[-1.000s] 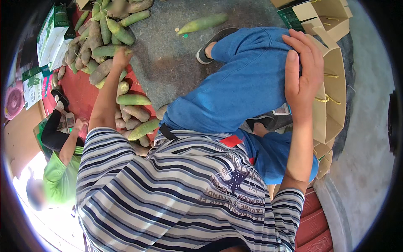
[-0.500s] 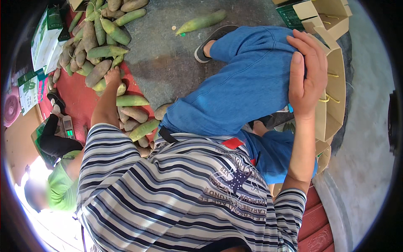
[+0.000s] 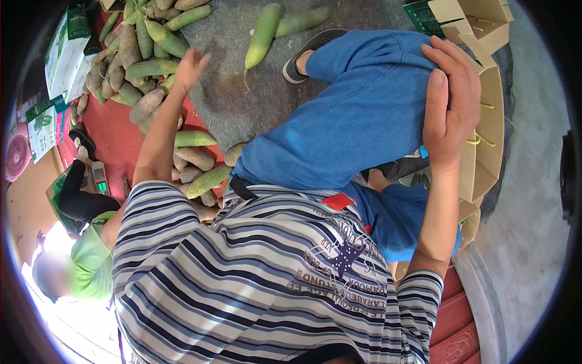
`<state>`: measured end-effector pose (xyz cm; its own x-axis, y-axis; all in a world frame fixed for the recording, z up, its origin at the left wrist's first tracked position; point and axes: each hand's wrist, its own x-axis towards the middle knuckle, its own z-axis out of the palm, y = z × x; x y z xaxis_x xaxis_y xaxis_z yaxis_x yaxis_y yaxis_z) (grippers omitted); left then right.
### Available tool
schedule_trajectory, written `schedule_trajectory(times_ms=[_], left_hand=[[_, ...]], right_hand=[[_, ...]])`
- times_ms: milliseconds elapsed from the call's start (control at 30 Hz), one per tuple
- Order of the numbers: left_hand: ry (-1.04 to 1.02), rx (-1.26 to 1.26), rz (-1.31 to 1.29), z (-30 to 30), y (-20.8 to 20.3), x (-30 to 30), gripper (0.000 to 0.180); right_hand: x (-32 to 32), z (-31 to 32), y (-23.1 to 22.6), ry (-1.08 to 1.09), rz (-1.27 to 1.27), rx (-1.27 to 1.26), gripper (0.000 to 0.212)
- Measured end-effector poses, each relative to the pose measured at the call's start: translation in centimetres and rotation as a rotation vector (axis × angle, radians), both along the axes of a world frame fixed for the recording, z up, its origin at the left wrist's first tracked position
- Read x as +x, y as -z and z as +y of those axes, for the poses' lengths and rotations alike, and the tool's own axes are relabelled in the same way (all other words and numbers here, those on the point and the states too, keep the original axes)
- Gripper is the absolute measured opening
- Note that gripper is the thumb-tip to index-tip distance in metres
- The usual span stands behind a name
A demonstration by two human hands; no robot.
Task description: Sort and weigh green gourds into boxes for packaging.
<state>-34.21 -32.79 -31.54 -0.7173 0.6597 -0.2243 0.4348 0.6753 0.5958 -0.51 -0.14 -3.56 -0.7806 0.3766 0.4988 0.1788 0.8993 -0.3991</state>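
Observation:
My left hand (image 3: 191, 71) is held over the near edge of the vegetable heap, its fingers apart and nothing in them. A long green radish (image 3: 264, 37) with a thin root tail lies on the dark mat ahead of my knee. Its side meets a second green radish (image 3: 304, 21), which lies more crosswise. Below my left hand, some of the heap of green and brownish, soil-covered radishes (image 3: 130, 51) is hidden by my forearm. My right hand (image 3: 451, 103) rests on my blue-trousered knee (image 3: 388, 79), fingers stretched out, holding nothing.
Open cardboard boxes (image 3: 485, 145) with yellow cord handles stand along my right side. More radishes (image 3: 197, 159) lie near my left hip on red sheeting (image 3: 109, 142). At the left are white-green cartons (image 3: 63, 67), a small scale (image 3: 99, 176) and another person in green (image 3: 94, 261).
My left hand has left the heap, moving forward and right. A green radish now lies on the mat against the one there before. My right hand stays on the knee.

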Motion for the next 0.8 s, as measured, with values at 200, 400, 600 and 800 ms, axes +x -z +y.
schedule_trajectory(times_ms=[200, 400, 600, 800], left_hand=[[0.787, -1.154, -0.203, -13.9, 2.5, 7.0, 0.063], [0.555, -1.320, 0.095, -17.5, 2.7, 10.2, 0.059], [0.838, -1.172, 0.159, -11.0, 1.2, 8.1, 0.053], [0.757, -0.520, 0.148, 2.6, -5.1, 5.1, 0.042]], right_hand=[[0.1, -0.2, 0.2, 0.010, -0.001, 0.001, 0.019], [-0.3, 0.1, 0.0, -0.005, -0.013, -0.027, 0.019], [-0.1, 0.0, 0.0, 0.004, -0.020, 0.015, 0.019], [-0.2, -0.3, -0.1, 0.002, -0.066, 0.003, 0.024]])
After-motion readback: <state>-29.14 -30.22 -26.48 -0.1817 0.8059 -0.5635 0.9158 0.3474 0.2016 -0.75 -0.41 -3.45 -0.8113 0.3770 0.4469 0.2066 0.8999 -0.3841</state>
